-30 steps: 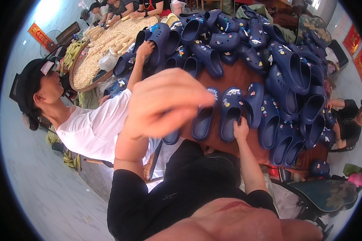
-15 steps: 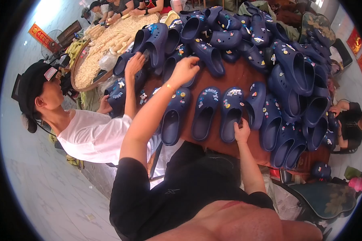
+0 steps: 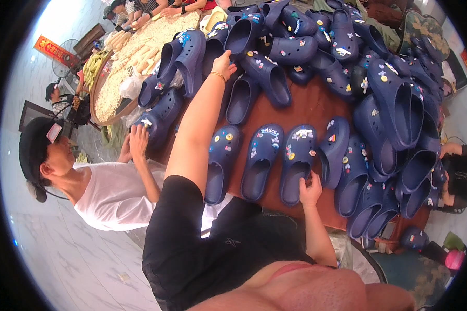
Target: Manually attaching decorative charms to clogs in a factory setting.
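Note:
My left hand [image 3: 223, 67] reaches far across the table. Its fingertips close on the heel edge of a navy clog [image 3: 241, 37] in the heap. Near the front edge, my right hand [image 3: 310, 190] pinches the right heel side of another navy clog [image 3: 291, 179], which lies toe away, dotted with small charms. Beside it on the left rest a clog [image 3: 257, 176] with white lettered charms and one [image 3: 217, 178] with round charms. To its right, a clog [image 3: 337, 150] leans on its side.
Navy clogs [image 3: 381, 114] are heaped at the back and right of the brown-covered table [image 3: 303, 106]. At left, a co-worker in a white shirt [image 3: 117, 194] handles a clog [image 3: 163, 116]. Beyond stands a round tray of pale kernels and cobs [image 3: 109, 106]. Another person [image 3: 459, 179] sits at right.
My left hand has moved farther out and meets a clog in the heap. My right hand stays at the same clog. The co-worker's raised hand has come down to the clog at left.

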`<state>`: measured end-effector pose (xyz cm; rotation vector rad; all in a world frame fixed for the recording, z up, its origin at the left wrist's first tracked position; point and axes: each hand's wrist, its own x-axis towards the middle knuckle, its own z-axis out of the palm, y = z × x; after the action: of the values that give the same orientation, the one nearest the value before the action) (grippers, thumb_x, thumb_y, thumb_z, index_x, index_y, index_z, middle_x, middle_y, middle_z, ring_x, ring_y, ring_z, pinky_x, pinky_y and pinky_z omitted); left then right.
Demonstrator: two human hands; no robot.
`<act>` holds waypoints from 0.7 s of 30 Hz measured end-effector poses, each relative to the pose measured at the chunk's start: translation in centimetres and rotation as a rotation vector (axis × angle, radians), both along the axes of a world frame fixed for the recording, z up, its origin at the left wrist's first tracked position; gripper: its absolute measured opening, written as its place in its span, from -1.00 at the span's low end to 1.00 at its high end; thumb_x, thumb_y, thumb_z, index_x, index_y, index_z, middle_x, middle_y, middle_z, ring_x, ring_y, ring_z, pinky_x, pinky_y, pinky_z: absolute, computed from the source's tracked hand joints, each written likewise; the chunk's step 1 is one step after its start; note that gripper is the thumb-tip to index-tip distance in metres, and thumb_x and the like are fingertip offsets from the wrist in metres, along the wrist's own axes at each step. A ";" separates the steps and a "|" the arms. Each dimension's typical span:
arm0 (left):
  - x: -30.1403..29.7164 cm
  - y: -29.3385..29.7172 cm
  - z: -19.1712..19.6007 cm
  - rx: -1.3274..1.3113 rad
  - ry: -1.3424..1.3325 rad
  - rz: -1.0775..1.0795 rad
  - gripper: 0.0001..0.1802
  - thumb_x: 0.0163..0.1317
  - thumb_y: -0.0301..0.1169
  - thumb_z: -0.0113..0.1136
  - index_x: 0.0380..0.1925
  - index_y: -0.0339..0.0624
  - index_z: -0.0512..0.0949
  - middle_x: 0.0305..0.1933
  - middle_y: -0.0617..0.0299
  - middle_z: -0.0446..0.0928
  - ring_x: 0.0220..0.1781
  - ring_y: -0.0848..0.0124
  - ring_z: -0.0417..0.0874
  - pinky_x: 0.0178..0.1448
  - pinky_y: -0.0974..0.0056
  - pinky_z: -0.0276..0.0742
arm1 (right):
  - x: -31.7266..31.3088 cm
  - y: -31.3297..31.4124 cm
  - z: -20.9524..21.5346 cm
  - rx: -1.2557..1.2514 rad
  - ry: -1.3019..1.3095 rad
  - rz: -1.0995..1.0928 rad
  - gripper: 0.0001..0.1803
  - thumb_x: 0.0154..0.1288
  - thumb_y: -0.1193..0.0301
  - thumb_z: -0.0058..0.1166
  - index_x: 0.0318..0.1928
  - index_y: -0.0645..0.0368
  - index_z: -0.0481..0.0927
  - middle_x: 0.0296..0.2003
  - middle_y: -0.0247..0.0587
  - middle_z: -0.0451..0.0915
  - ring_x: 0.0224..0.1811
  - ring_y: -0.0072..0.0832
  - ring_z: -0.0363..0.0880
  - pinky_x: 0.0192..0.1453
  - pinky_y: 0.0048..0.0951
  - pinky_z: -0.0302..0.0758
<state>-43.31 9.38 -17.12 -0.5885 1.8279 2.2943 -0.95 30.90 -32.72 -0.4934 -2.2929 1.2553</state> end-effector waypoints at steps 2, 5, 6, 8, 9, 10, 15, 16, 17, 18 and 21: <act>-1.0 0.6 -0.6 0.019 0.014 -0.006 -0.43 0.15 -0.16 0.12 0.06 -0.29 0.29 0.14 -0.12 0.23 0.03 0.01 0.41 0.02 0.04 0.42 | 0.1 0.2 0.1 -0.011 -0.008 0.009 -0.56 -0.09 0.41 0.14 -0.12 0.30 0.47 -0.44 -0.16 0.45 -0.48 -0.34 0.43 -0.36 -0.41 0.39; -2.3 1.1 -0.6 0.018 0.035 -0.012 -0.53 0.15 -0.18 0.15 -0.07 -0.29 0.37 -0.03 -0.06 0.40 -0.13 0.09 0.51 -0.12 0.12 0.48 | 0.4 0.2 0.8 0.015 -0.023 0.015 -0.55 -0.09 0.40 0.14 -0.11 0.30 0.47 -0.44 -0.16 0.44 -0.48 -0.34 0.43 -0.36 -0.40 0.39; -2.7 1.0 -0.3 0.047 0.044 0.010 -0.57 0.15 -0.21 0.13 -0.09 -0.29 0.38 -0.07 -0.04 0.42 -0.15 0.11 0.52 -0.13 0.13 0.49 | 0.3 0.1 0.8 0.010 -0.035 0.024 -0.56 -0.09 0.40 0.14 -0.11 0.30 0.47 -0.43 -0.16 0.45 -0.48 -0.34 0.44 -0.36 -0.39 0.40; -2.8 1.4 -0.2 0.111 0.049 0.043 -0.65 0.15 -0.28 0.11 -0.15 -0.29 0.39 -0.13 0.00 0.44 -0.20 0.16 0.53 -0.16 0.15 0.52 | 0.2 0.1 0.8 0.004 -0.019 0.014 -0.56 -0.08 0.39 0.14 -0.12 0.29 0.47 -0.42 -0.16 0.46 -0.47 -0.34 0.44 -0.36 -0.39 0.40; -2.7 1.5 -0.1 0.143 0.052 0.062 -0.69 0.15 -0.32 0.09 -0.17 -0.29 0.40 -0.17 0.02 0.45 -0.22 0.19 0.54 -0.18 0.16 0.53 | 0.1 0.0 0.7 -0.001 -0.002 0.011 -0.56 -0.08 0.39 0.14 -0.12 0.29 0.47 -0.41 -0.16 0.46 -0.47 -0.34 0.45 -0.36 -0.39 0.40; -2.1 1.9 0.2 0.178 0.051 0.075 -0.73 0.15 -0.35 0.08 -0.20 -0.29 0.40 -0.20 0.04 0.46 -0.25 0.22 0.54 -0.19 0.17 0.54 | 0.1 0.1 0.6 0.002 -0.006 0.004 -0.56 -0.08 0.39 0.14 -0.12 0.29 0.47 -0.41 -0.16 0.46 -0.47 -0.34 0.45 -0.36 -0.39 0.40; 4.2 1.7 0.9 0.340 0.165 0.070 -0.78 0.14 -0.43 0.05 -0.26 -0.33 0.40 -0.25 0.02 0.47 -0.19 0.21 0.51 -0.12 0.16 0.54 | 0.0 0.1 0.7 0.058 0.009 0.009 -0.57 -0.06 0.38 0.13 -0.12 0.29 0.47 -0.39 -0.14 0.47 -0.47 -0.33 0.46 -0.35 -0.38 0.41; 6.2 1.4 1.1 0.352 0.209 0.051 -0.79 0.14 -0.43 0.05 -0.26 -0.34 0.40 -0.24 0.04 0.47 -0.18 0.22 0.50 -0.08 0.14 0.52 | 0.1 0.0 0.5 0.055 0.026 0.006 -0.57 -0.06 0.37 0.13 -0.12 0.28 0.47 -0.39 -0.15 0.48 -0.48 -0.33 0.46 -0.36 -0.39 0.41; 8.2 0.8 0.6 0.388 0.270 0.008 -0.80 0.14 -0.44 0.05 -0.27 -0.33 0.41 -0.23 0.05 0.46 -0.17 0.22 0.50 -0.05 0.14 0.52 | 0.2 0.0 0.4 0.059 0.033 0.007 -0.57 -0.06 0.37 0.13 -0.12 0.28 0.47 -0.39 -0.15 0.48 -0.48 -0.33 0.46 -0.36 -0.39 0.41; 10.3 0.3 0.1 0.410 0.270 -0.003 -0.81 0.14 -0.45 0.06 -0.27 -0.32 0.41 -0.23 0.05 0.46 -0.17 0.22 0.49 -0.04 0.13 0.52 | 0.4 -0.1 0.2 0.064 0.023 -0.001 -0.58 -0.05 0.36 0.13 -0.12 0.27 0.48 -0.40 -0.16 0.48 -0.48 -0.33 0.46 -0.36 -0.39 0.41; 17.2 -1.0 -1.2 0.532 0.204 -0.030 -0.82 0.14 -0.45 0.07 -0.28 -0.31 0.41 -0.21 0.05 0.46 -0.18 0.21 0.49 -0.01 0.11 0.51 | 0.1 -0.3 -0.1 0.075 -0.001 -0.017 -0.59 -0.03 0.32 0.13 -0.13 0.25 0.49 -0.41 -0.18 0.50 -0.48 -0.37 0.47 -0.34 -0.39 0.42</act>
<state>-26.10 8.39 -18.35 -0.2478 1.1840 2.7402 -0.89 30.61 -32.79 -0.4858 -2.3223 1.1563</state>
